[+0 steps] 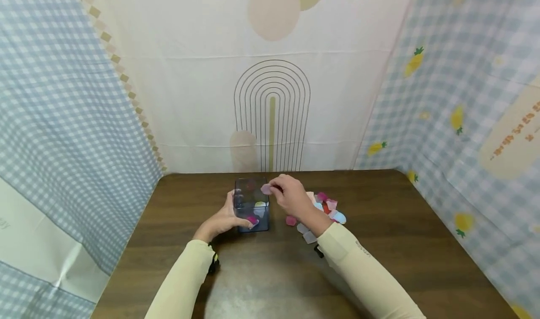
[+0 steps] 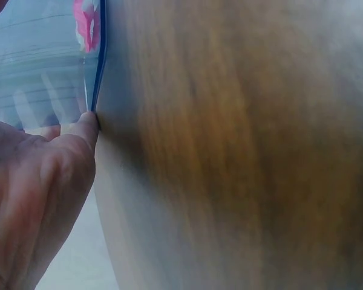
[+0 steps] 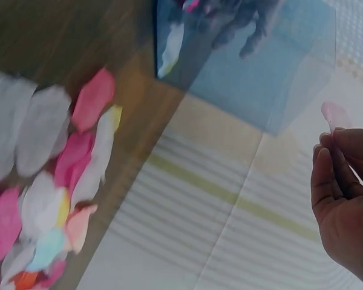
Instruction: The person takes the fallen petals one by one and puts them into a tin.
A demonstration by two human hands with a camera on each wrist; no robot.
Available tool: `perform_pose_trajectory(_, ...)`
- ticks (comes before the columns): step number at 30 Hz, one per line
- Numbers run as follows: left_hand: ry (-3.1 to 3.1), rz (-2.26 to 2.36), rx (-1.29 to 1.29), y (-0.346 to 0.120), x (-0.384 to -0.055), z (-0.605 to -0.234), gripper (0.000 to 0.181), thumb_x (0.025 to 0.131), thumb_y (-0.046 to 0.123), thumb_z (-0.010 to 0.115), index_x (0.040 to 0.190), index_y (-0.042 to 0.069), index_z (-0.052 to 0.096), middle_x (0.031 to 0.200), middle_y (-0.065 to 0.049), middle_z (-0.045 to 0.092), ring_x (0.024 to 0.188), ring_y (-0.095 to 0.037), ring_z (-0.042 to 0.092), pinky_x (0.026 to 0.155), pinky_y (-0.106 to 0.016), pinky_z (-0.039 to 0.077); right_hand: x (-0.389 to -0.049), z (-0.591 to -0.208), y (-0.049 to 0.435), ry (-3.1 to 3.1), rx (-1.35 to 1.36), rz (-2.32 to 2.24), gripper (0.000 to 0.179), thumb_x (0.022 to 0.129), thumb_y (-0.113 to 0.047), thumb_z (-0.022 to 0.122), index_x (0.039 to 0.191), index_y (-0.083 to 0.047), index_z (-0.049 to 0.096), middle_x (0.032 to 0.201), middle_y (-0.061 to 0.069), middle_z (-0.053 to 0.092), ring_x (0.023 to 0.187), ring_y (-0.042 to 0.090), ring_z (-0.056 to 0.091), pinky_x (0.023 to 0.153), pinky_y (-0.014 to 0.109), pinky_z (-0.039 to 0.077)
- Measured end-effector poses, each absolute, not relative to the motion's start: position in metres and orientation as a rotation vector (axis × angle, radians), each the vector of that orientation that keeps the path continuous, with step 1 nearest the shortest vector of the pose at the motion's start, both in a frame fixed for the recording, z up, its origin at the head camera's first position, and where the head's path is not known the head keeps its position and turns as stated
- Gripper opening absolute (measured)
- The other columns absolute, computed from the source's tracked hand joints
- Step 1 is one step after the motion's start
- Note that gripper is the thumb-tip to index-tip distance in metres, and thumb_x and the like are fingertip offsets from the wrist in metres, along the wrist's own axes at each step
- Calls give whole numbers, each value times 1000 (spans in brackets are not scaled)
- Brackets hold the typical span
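Note:
A see-through bluish box [image 1: 262,223] stands on the table, with a few coloured petals [image 1: 253,220] low inside it. My left hand [image 1: 222,219] grips the box at its left side, thumb on the near face and fingers round the far side; the left wrist view shows the thumb at the box's edge [image 2: 97,78]. Between thumb and fingers my right hand [image 1: 292,198] pinches one pale pink petal [image 1: 266,189], held up by the box's upper right edge. In the right wrist view this petal [image 3: 334,113] sticks out past the fingertips.
Right of the box lies a loose pile of petals [image 3: 42,205] in pink, white, pale blue and red, partly hidden by my right forearm in the head view. The brown wooden table [image 1: 379,253] ends at a white patterned curtain [image 1: 194,122], with checked cloth at both sides.

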State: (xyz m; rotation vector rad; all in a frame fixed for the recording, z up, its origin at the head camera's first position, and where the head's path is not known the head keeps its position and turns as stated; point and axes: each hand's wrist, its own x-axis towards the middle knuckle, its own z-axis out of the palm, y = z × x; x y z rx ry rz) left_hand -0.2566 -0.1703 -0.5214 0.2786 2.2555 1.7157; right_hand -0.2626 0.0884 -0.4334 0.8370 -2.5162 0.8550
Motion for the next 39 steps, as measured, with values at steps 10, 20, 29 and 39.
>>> perform_pose_trajectory(10, 2249, 1723, 294, -170, -256, -522, 118, 79, 11, 90, 163, 18, 7, 160, -23, 41, 141, -36, 52, 129, -57, 28, -267, -447, 54, -2595, 963, 714, 11, 100, -9, 73, 103, -8, 83, 98, 5, 78, 92, 21, 65, 87, 38, 58)
perform_pose_trajectory(20, 2234, 1730, 276, -169, -254, -518, 118, 80, 13, 91, 163, 22, 7, 157, -19, 43, 141, -35, 52, 129, -56, 30, -271, -437, 46, -2785, 1031, 645, 13, 100, -6, 71, 104, -4, 83, 104, 11, 81, 101, 29, 70, 97, 45, 59)
perform_pose_trajectory(29, 2204, 1720, 287, -172, -254, -524, 120, 80, 13, 91, 163, 20, 5, 160, -22, 41, 139, -36, 54, 128, -56, 30, -269, -432, 40, -2941, 1004, 666, 15, 101, -6, 69, 108, -4, 83, 108, 11, 82, 102, 26, 76, 93, 41, 62)
perform_pose_trajectory(39, 2199, 1731, 309, -171, -256, -520, 121, 81, 9, 90, 165, 17, 3, 162, -23, 40, 141, -37, 52, 128, -55, 29, -273, -433, 43, -2966, 1009, 712, 18, 104, -8, 66, 114, -5, 82, 113, 10, 81, 107, 25, 74, 94, 41, 62)
